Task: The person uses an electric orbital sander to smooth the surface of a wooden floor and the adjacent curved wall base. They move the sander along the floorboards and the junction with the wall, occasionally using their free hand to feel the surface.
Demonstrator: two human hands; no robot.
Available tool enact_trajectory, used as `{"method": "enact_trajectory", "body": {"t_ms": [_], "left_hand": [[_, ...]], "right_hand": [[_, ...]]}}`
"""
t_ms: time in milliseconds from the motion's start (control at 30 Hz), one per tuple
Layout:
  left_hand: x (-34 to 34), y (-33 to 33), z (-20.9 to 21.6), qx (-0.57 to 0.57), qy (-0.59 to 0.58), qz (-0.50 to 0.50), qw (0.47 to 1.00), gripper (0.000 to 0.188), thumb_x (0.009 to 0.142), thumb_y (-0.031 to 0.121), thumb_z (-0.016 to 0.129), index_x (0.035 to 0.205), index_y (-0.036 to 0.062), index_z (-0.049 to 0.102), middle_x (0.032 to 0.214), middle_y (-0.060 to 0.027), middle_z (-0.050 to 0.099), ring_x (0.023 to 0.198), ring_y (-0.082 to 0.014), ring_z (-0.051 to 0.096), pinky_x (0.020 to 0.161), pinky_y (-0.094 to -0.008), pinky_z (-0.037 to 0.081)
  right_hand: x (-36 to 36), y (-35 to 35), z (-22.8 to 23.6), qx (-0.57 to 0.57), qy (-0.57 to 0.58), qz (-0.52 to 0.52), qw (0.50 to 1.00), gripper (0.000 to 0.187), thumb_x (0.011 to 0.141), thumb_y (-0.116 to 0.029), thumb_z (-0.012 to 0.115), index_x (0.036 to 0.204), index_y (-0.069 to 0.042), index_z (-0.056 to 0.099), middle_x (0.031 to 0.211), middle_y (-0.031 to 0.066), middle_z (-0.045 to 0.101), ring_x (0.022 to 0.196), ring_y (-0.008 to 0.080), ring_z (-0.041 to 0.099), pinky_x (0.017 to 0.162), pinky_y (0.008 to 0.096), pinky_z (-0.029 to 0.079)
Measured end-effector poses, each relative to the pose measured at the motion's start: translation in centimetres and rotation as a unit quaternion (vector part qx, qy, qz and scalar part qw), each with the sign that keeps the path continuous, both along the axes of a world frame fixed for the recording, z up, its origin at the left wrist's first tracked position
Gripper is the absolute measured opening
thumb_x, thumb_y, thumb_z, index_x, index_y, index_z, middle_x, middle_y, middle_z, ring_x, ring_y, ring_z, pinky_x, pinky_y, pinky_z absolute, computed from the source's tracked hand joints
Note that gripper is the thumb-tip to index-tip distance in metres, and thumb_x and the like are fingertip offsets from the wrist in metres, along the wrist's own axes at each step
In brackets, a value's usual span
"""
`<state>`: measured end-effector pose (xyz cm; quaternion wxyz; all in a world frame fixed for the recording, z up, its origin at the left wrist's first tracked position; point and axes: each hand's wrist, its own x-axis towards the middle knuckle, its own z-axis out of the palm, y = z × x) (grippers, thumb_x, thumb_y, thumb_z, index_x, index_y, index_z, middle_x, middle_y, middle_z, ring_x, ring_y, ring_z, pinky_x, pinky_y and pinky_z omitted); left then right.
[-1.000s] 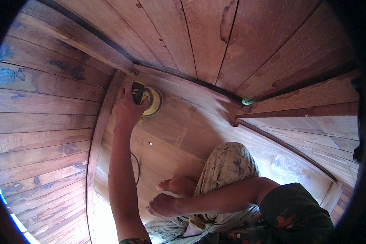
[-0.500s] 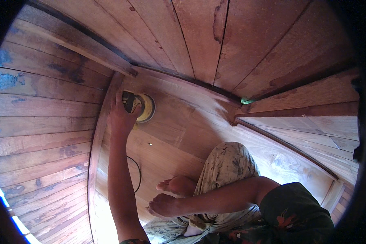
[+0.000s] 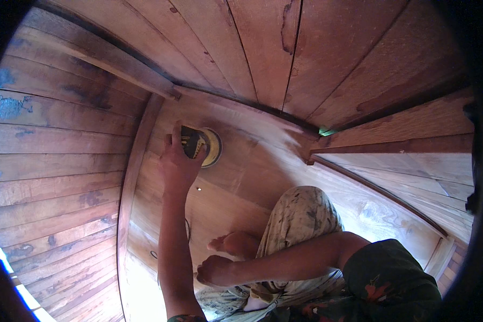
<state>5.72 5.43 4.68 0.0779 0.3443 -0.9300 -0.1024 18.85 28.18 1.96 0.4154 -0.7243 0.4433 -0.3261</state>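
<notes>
My left hand is wrapped round the body of a black and yellow orbital sander. The sander's round pad is against the pale wooden panel, a short way in from the left curved frame. A dark cord shows in part beside my left forearm, which hides some of it. My right hand is curled into a fist and rests by my bare foot. Nothing shows in that fist. The right forearm lies across my paint-stained trousers.
Brown plank walls curve up on the left, and more planks stand ahead. A wooden frame strip edges the panel on the left. A dark beam runs out to the right. A small bright hole pierces the panel.
The left hand has slid the sander right and slightly nearer across the panel, away from the left frame. The right hand has stayed in place; its fingers look more curled.
</notes>
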Motion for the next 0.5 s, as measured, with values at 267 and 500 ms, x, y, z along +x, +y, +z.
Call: {"method": "enact_trajectory", "body": {"t_ms": [267,500], "left_hand": [[-2.4,3.1,0.0,0.033,-0.014,-0.013,0.999,0.093,0.083,0.042,0.088,0.163,0.0182,0.047,0.132,-0.0179,0.065,0.107,-0.0437,0.075,0.086,-0.0523,0.064],[-3.5,7.0,0.5,0.057,-0.017,-0.050,0.997,0.096,0.085,0.042,0.089,0.165,0.0172,0.043,0.131,-0.0171,0.063,0.109,-0.0425,0.074,0.090,-0.0520,0.064]], "right_hand": [[-0.8,-0.5,0.8,0.096,0.007,0.036,0.995,0.026,0.103,-0.019,0.056,0.103,-0.003,0.076,0.105,0.0216,0.080,0.099,0.0400,0.079,0.084,0.0551,0.062],[1.7,0.7,-2.2,0.176,-0.030,0.008,0.984,0.029,0.108,-0.017,0.053,0.121,-0.008,0.077,0.118,0.0206,0.079,0.109,0.0390,0.077,0.096,0.0511,0.061]]}}
